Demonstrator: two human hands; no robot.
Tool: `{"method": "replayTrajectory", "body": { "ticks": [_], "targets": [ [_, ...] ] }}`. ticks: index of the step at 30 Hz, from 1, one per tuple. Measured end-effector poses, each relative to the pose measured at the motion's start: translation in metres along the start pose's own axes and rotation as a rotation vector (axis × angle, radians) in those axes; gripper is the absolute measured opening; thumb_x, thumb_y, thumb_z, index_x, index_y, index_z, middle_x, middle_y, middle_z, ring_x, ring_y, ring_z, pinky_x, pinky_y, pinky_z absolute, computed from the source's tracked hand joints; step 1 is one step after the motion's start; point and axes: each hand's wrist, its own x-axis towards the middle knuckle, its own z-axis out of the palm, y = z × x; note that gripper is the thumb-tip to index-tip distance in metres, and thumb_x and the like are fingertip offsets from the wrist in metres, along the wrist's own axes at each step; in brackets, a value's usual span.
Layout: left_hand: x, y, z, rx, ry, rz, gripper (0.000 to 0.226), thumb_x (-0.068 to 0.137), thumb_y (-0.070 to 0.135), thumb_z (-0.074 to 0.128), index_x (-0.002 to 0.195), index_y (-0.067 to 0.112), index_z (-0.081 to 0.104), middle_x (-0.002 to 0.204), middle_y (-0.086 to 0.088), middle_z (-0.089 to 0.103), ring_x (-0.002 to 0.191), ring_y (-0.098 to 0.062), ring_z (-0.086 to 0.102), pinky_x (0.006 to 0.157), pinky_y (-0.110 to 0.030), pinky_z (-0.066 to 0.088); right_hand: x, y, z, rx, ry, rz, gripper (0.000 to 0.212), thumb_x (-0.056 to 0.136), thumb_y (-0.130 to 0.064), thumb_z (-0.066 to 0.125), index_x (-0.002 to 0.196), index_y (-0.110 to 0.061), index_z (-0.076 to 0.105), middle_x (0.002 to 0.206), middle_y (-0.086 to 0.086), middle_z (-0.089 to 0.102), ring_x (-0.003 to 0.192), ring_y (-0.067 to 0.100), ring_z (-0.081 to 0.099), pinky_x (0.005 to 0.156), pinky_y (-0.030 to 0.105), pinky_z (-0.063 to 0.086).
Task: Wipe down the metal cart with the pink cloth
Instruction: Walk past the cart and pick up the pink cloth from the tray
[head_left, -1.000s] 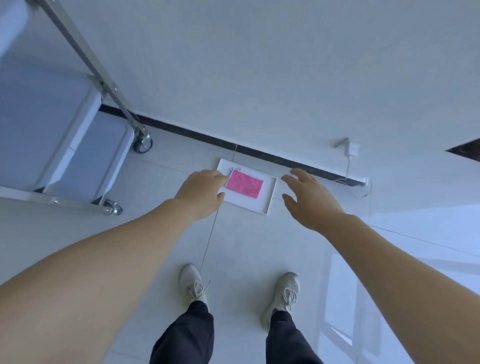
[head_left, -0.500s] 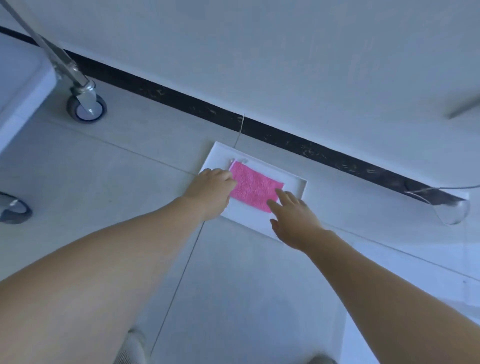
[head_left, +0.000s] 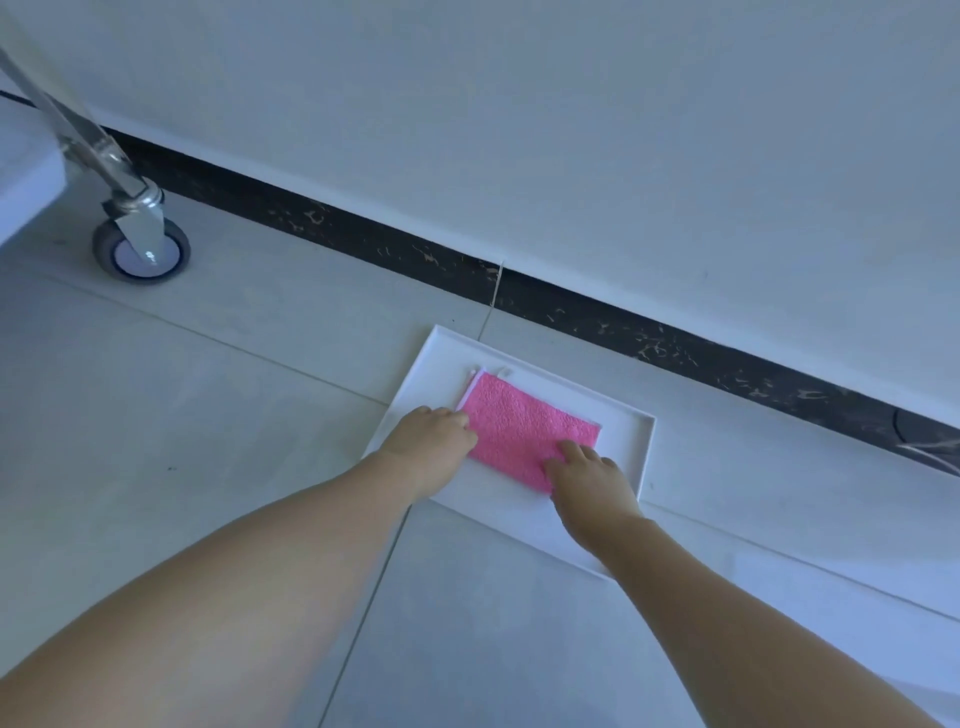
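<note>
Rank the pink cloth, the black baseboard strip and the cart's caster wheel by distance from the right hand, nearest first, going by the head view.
1. pink cloth: under the right hand's fingertips, in the white tray.
2. black baseboard strip: beyond the tray, along the wall.
3. caster wheel: far left, under the cart leg.

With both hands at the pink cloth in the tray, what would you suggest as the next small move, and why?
Probably pinch and lift the pink cloth: it lies flat in the white tray, left hand at its edge, right hand on its near corner, neither visibly gripping.

One head cam, looking steeply down & fwd at floor (head_left: 208, 415) near wall (head_left: 519, 130), close range.
</note>
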Motion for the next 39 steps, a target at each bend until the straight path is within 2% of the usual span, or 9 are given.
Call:
{"method": "replayTrajectory", "body": {
  "ticks": [7,10,15,18,21,25,31,35,39],
  "targets": [
    [-0.003,0.011,-0.003,-0.004,-0.015,-0.042,0.030,0.083,0.000,0.042,0.107,0.008,0.058,0.112,-0.012,0.056,0.108,-0.033,0.051,0.082,-0.039,0.040,-0.002,-0.002,-0.006,0.030,0.004,0.030,0.040,0.076,0.005,0.041,0.110,-0.012,0.053,0.121,0.007,0.047,0.106,0.027,0.047,0.079,0.034,0.041],
    [-0.006,0.013,-0.009,-0.013,0.023,-0.039,0.031,0.082,-0.003,0.041,0.108,0.006,0.056,0.114,-0.013,0.055,0.108,-0.032,0.050,0.083,-0.039,0.040,-0.006,0.000,-0.018,0.132,0.023,0.046,0.032,0.075,0.009,0.035,0.096,-0.013,0.045,0.097,0.005,0.050,0.088,0.027,0.050,0.065,0.031,0.035],
    [-0.016,0.001,-0.055,-0.179,0.057,-0.110,0.030,0.083,-0.003,0.037,0.108,0.009,0.045,0.096,-0.013,0.057,0.081,-0.034,0.055,0.060,-0.035,0.033,-0.010,0.013,-0.064,0.216,0.117,0.086,0.026,0.072,0.008,0.031,0.082,-0.016,0.034,0.067,-0.003,0.041,0.060,0.019,0.042,0.045,0.027,0.025],
    [-0.035,-0.006,-0.102,-0.306,0.078,-0.159,0.010,0.085,0.005,0.037,0.090,0.014,0.039,0.078,-0.004,0.047,0.072,-0.028,0.049,0.057,-0.037,0.037,-0.021,0.014,-0.111,0.252,0.198,0.085,0.025,0.071,0.006,0.034,0.081,-0.018,0.037,0.068,-0.001,0.046,0.059,0.018,0.045,0.049,0.030,0.037],
    [-0.071,-0.010,-0.175,-0.382,0.121,-0.182,0.015,0.087,0.008,0.040,0.097,0.012,0.050,0.091,-0.007,0.054,0.080,-0.027,0.054,0.071,-0.040,0.046,-0.049,0.008,-0.183,0.288,0.253,0.038,0.022,0.073,0.003,0.038,0.077,-0.019,0.039,0.069,-0.001,0.048,0.061,0.020,0.048,0.053,0.033,0.040],
    [-0.143,-0.022,-0.312,-0.344,0.179,-0.171,0.014,0.084,0.005,0.048,0.088,0.013,0.059,0.089,-0.004,0.053,0.080,-0.027,0.054,0.065,-0.035,0.041,-0.107,-0.012,-0.318,0.310,0.359,-0.025,0.017,0.079,0.003,0.041,0.074,-0.012,0.042,0.068,0.003,0.048,0.063,0.025,0.046,0.053,0.035,0.035],
    [-0.276,-0.030,-0.533,-0.360,0.167,-0.150,0.013,0.083,0.016,0.052,0.091,0.018,0.062,0.085,0.008,0.048,0.080,-0.016,0.049,0.068,-0.028,0.037,-0.210,-0.053,-0.562,0.466,0.541,-0.198,0.015,0.081,0.006,0.045,0.084,-0.001,0.058,0.082,0.011,0.059,0.076,0.029,0.052,0.065,0.040,0.045],
    [-0.366,-0.024,-0.654,-0.384,0.183,-0.152,0.019,0.083,0.036,0.054,0.097,0.024,0.062,0.088,0.014,0.051,0.082,-0.012,0.052,0.069,-0.026,0.040,-0.278,-0.085,-0.716,0.473,0.634,-0.353,0.019,0.079,0.013,0.045,0.082,0.001,0.059,0.080,0.013,0.059,0.075,0.031,0.055,0.064,0.040,0.047],
    [-0.436,-0.018,-0.752,-0.439,0.406,-0.194,0.027,0.086,0.040,0.053,0.109,0.027,0.057,0.101,0.012,0.055,0.081,-0.010,0.053,0.073,-0.026,0.042,-0.335,-0.112,-0.830,0.421,0.704,-0.556,0.024,0.077,0.017,0.045,0.080,0.002,0.063,0.084,0.015,0.062,0.074,0.032,0.058,0.064,0.042,0.050]
  ]
}}
